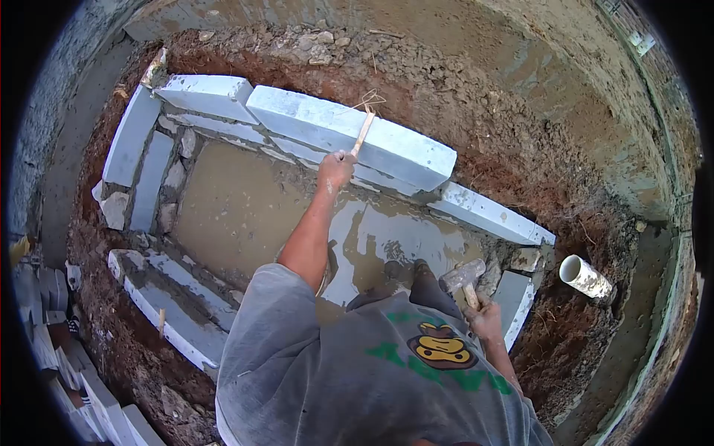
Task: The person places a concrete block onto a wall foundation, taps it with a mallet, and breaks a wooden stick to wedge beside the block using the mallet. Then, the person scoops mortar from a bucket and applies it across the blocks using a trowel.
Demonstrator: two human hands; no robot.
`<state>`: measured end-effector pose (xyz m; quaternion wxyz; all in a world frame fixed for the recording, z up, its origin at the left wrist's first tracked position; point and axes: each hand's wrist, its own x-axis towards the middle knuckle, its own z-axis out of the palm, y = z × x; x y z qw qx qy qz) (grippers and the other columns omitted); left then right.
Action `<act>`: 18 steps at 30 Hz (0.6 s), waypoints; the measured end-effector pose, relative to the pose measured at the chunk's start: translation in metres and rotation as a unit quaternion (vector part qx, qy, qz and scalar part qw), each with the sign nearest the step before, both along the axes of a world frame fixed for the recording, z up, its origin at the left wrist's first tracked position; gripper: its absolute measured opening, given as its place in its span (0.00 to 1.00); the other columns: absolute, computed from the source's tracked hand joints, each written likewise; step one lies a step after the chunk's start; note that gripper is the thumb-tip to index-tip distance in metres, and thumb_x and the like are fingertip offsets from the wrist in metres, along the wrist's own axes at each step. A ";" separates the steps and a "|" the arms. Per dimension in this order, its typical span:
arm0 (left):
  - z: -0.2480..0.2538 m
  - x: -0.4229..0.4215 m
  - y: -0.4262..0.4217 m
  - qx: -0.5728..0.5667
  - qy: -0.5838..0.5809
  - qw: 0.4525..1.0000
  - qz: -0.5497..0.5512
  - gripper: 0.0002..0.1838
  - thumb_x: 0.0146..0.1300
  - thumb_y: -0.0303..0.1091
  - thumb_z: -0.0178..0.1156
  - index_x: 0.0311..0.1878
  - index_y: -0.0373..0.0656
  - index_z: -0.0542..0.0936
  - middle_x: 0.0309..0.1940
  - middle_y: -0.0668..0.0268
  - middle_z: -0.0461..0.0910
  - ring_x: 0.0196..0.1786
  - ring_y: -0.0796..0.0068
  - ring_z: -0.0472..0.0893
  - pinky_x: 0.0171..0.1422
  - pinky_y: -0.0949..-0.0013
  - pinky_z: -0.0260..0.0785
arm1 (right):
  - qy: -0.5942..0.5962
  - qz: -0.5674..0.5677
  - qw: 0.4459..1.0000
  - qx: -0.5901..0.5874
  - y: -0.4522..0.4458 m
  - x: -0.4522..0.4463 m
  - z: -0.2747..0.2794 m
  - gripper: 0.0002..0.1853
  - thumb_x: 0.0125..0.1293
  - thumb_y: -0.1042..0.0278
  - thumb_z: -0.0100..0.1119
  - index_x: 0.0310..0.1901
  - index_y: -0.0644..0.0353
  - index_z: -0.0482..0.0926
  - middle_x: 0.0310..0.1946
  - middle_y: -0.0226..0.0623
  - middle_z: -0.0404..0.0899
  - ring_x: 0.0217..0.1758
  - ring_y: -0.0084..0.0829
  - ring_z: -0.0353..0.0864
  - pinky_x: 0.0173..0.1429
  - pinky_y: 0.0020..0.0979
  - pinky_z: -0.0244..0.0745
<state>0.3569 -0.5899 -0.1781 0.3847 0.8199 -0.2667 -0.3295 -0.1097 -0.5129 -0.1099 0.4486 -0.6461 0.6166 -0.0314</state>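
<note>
My left hand (336, 170) is closed around a thin wooden stake (363, 132) that leans up across the long white block (349, 126) on the far wall. A loose tangle of string or straw (370, 97) shows at the stake's top end. Down at my right side, my right hand (485, 318) grips a club hammer (462, 281) by its short wooden handle. The hammer's grey, dirty head points up and away from me, apart from the stake. My legs stand in muddy water (245, 201) inside the ring of blocks; my feet are hidden.
White blocks (208, 93) and mortar form low walls around the pit. A white pipe (580, 275) sticks out of the soil at right. More blocks (97, 394) are piled at lower left. A small wooden peg (161, 323) stands by the near-left wall.
</note>
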 end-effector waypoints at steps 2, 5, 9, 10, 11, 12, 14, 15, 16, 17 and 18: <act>-0.005 0.008 -0.019 -0.012 -0.040 0.999 0.002 0.18 0.58 0.48 0.58 0.28 0.39 0.80 0.19 0.60 0.79 0.25 0.66 0.78 0.32 0.62 0.67 | -0.008 0.067 0.997 -0.045 -0.013 0.010 -0.001 0.19 0.47 0.65 0.65 0.42 0.62 0.79 0.26 0.48 0.79 0.28 0.45 0.79 0.37 0.38 0.73; -0.022 0.020 -0.025 0.014 -0.062 0.998 -0.028 0.18 0.59 0.47 0.59 0.28 0.40 0.80 0.19 0.62 0.78 0.23 0.70 0.77 0.30 0.64 0.66 | 0.020 0.142 0.988 -0.052 -0.032 0.031 0.011 0.22 0.47 0.60 0.66 0.45 0.59 0.80 0.30 0.51 0.80 0.35 0.51 0.80 0.41 0.41 0.74; -0.033 0.027 -0.029 0.011 0.075 0.997 -0.012 0.16 0.59 0.46 0.61 0.29 0.41 0.81 0.18 0.66 0.77 0.21 0.77 0.75 0.27 0.68 0.66 | 0.008 0.165 0.986 -0.001 -0.057 0.065 0.012 0.20 0.49 0.61 0.65 0.45 0.58 0.79 0.28 0.49 0.79 0.32 0.48 0.80 0.40 0.40 0.74; -0.033 0.028 -0.028 0.008 0.082 0.996 -0.015 0.16 0.59 0.46 0.61 0.29 0.41 0.81 0.18 0.67 0.76 0.20 0.78 0.75 0.26 0.69 0.66 | 0.001 0.175 0.985 -0.010 -0.062 0.073 0.007 0.20 0.48 0.61 0.66 0.44 0.59 0.79 0.26 0.49 0.79 0.31 0.47 0.80 0.39 0.39 0.73; -0.032 0.030 -0.029 0.003 0.088 0.996 -0.018 0.15 0.59 0.45 0.62 0.29 0.41 0.81 0.17 0.68 0.76 0.20 0.79 0.75 0.26 0.70 0.66 | -0.006 0.185 0.983 -0.019 -0.069 0.082 0.003 0.20 0.48 0.62 0.66 0.43 0.60 0.78 0.25 0.49 0.79 0.29 0.45 0.80 0.38 0.39 0.73; -0.032 0.031 -0.030 0.000 0.087 0.996 -0.021 0.15 0.59 0.45 0.61 0.30 0.41 0.81 0.18 0.68 0.76 0.20 0.79 0.75 0.26 0.70 0.67 | -0.015 0.204 0.979 -0.008 -0.077 0.092 0.002 0.19 0.50 0.60 0.66 0.42 0.59 0.78 0.26 0.49 0.79 0.30 0.48 0.79 0.39 0.41 0.73; -0.031 0.031 -0.034 -0.010 0.084 0.996 -0.029 0.15 0.60 0.45 0.61 0.32 0.41 0.82 0.19 0.68 0.76 0.20 0.79 0.75 0.26 0.70 0.68 | 0.004 0.248 0.969 -0.011 -0.088 0.114 0.005 0.19 0.52 0.58 0.63 0.45 0.57 0.76 0.28 0.50 0.79 0.35 0.50 0.79 0.42 0.44 0.73; -0.027 0.030 -0.035 -0.012 0.086 0.996 -0.025 0.15 0.61 0.45 0.61 0.33 0.40 0.82 0.19 0.68 0.76 0.20 0.78 0.75 0.26 0.70 0.68 | 0.013 0.271 0.962 -0.018 -0.096 0.126 0.007 0.20 0.54 0.58 0.62 0.46 0.57 0.75 0.30 0.51 0.79 0.37 0.51 0.80 0.44 0.46 0.73; -0.023 0.029 -0.036 -0.016 0.088 0.996 -0.022 0.16 0.61 0.45 0.60 0.34 0.40 0.82 0.20 0.67 0.77 0.20 0.78 0.75 0.26 0.70 0.68 | 0.013 0.295 0.955 -0.016 -0.103 0.137 0.007 0.20 0.54 0.57 0.62 0.47 0.56 0.74 0.30 0.51 0.79 0.38 0.52 0.79 0.44 0.47 0.73; -0.018 0.026 -0.037 -0.018 0.092 0.995 -0.019 0.16 0.61 0.44 0.60 0.35 0.39 0.83 0.20 0.67 0.77 0.20 0.78 0.75 0.26 0.69 0.69 | 0.013 0.319 0.948 -0.012 -0.108 0.147 0.009 0.20 0.55 0.56 0.62 0.47 0.56 0.74 0.30 0.51 0.79 0.38 0.53 0.79 0.45 0.48 0.72; -0.013 0.025 -0.038 -0.009 0.089 0.996 -0.027 0.16 0.61 0.45 0.60 0.36 0.39 0.83 0.21 0.67 0.77 0.21 0.78 0.76 0.27 0.69 0.69 | 0.013 0.342 0.940 -0.006 -0.109 0.155 0.010 0.20 0.56 0.56 0.61 0.47 0.56 0.73 0.30 0.51 0.79 0.39 0.53 0.79 0.45 0.49 0.72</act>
